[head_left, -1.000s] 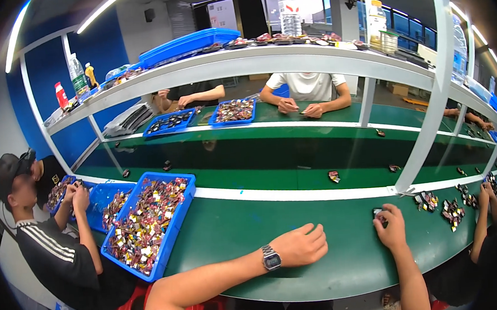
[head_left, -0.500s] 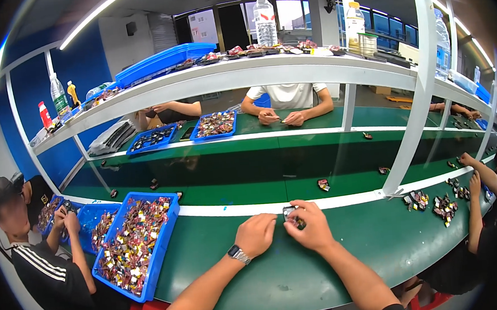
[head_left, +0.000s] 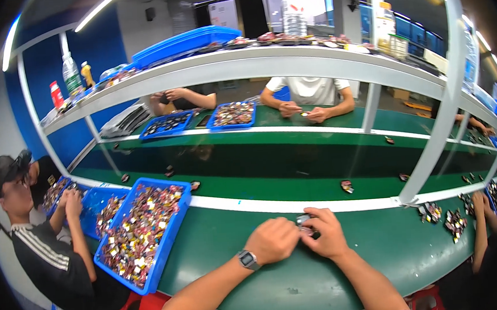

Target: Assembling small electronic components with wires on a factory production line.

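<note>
My left hand (head_left: 273, 239), with a watch (head_left: 248, 260) at its wrist, is closed, fingers curled together against the part between my hands. Whatever its fingertips pinch is hidden. My right hand (head_left: 327, 236) grips a small electronic part (head_left: 305, 222), dark with a reddish portion, between thumb and fingers. Both hands meet just above the green table (head_left: 241, 294), close to its white strip. To their left stands a blue tray (head_left: 189, 214) heaped with small reddish, white and yellow parts (head_left: 144, 231).
A white shelf frame (head_left: 242, 69) spans the table, its post (head_left: 431, 136) right of my hands. Piles of parts (head_left: 455, 224) lie at the right. A person (head_left: 42, 250) works at the left; another (head_left: 310, 93) sits opposite. Loose parts (head_left: 347, 186) lie on the green surface beyond the strip.
The view has shifted, so the scene sits further right. My left hand has come in against the part in my right hand, closing the small gap between them.
</note>
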Tool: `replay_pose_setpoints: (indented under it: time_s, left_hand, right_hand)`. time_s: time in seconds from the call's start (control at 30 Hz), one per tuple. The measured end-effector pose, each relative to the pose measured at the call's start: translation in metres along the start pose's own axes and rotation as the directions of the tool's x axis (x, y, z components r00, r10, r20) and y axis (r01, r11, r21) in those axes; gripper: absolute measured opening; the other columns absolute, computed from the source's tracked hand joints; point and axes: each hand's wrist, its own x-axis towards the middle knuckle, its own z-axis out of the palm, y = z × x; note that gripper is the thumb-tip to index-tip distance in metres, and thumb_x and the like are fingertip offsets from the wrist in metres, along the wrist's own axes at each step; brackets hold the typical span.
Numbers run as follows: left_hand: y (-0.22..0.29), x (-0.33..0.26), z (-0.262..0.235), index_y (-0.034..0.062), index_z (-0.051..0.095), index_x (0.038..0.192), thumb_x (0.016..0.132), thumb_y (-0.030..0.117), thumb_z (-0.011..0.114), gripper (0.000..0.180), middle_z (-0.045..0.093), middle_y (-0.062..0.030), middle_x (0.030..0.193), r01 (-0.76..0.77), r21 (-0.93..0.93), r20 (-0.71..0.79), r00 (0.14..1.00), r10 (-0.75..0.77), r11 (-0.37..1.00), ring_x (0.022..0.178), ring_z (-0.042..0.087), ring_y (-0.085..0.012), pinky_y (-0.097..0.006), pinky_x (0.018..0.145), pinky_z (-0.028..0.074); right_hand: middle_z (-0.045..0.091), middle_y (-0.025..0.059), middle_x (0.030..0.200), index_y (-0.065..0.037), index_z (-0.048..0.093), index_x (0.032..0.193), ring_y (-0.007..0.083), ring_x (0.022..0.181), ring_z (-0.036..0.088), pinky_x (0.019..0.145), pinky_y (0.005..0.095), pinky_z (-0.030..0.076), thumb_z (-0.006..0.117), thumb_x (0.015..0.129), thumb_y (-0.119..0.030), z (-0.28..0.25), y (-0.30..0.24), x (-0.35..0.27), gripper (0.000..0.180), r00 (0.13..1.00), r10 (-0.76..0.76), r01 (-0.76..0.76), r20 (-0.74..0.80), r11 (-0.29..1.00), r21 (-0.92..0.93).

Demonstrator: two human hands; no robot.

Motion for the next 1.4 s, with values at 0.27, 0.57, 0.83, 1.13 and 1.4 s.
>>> replay_pose_setpoints:
  time_s: [0.27,0.57,0.83,1.13,1.4]
  left_hand:
    - [0.022,-0.004,0.012,0.0071,0.057,0.077,0.076,0.011,0.059,0.005,0.054,-0.0036,0.076,-0.218,0.036,0.036,0.976,0.217,0.975,0.071,0.055,-0.017,-0.029,0.063,0.043]
    - [0.023,-0.008,0.014,0.0081,0.057,0.077,0.075,0.013,0.059,0.006,0.053,-0.003,0.076,-0.216,0.024,0.068,0.974,0.214,0.976,0.073,0.055,-0.017,-0.029,0.064,0.043]
    - [0.01,-0.001,0.013,-0.0003,0.058,0.102,0.1,0.02,0.053,0.021,0.068,-0.014,0.102,0.754,-0.599,0.481,0.608,-0.632,0.269,0.091,0.066,-0.0181,-0.033,0.076,0.055]
    - [-0.002,-0.014,0.035,0.001,0.036,0.141,0.104,0.016,0.041,0.04,0.054,-0.0125,0.129,0.524,-0.681,0.724,0.583,-0.367,-0.51,0.118,0.058,-0.0217,-0.041,0.103,0.049]
    - [-0.015,-0.019,0.033,0.0034,0.042,0.141,0.102,0.014,0.045,0.04,0.061,-0.0103,0.118,0.466,-0.666,0.733,0.551,-0.398,-0.582,0.108,0.062,-0.0201,-0.041,0.099,0.05]
  right_hand:
    - [0.063,0.0123,0.116,-0.004,0.066,0.086,0.0296,0.094,0.059,0.078,0.0373,0.051,0.08,0.064,-0.004,0.001,-0.002,0.004,0.026,0.999,0.042,-0.042,-0.009,0.999,-0.022]
    - [0.063,0.0117,0.115,-0.004,0.066,0.086,0.0282,0.092,0.058,0.077,0.0374,0.051,0.079,0.065,-0.005,0.003,-0.005,0.004,0.025,0.995,0.092,-0.093,-0.042,0.996,-0.013]
    - [0.064,0.0143,0.117,-0.003,0.068,0.088,0.0295,0.094,0.061,0.078,0.0376,0.052,0.079,0.069,-0.008,0.002,-0.005,0.004,0.023,0.961,0.213,-0.203,-0.175,0.976,0.072]
    - [0.058,0.0136,0.126,-0.004,0.067,0.103,0.0305,0.106,0.059,0.088,0.0391,0.051,0.078,0.07,-0.008,0.011,-0.032,0.0,0.035,0.985,0.166,-0.165,-0.054,0.986,0.023]
    - [0.058,0.0102,0.124,-0.007,0.067,0.105,0.0265,0.101,0.061,0.086,0.0371,0.053,0.074,0.072,-0.001,0.0,-0.014,0.0,0.034,0.993,0.047,-0.056,0.109,0.995,0.086]
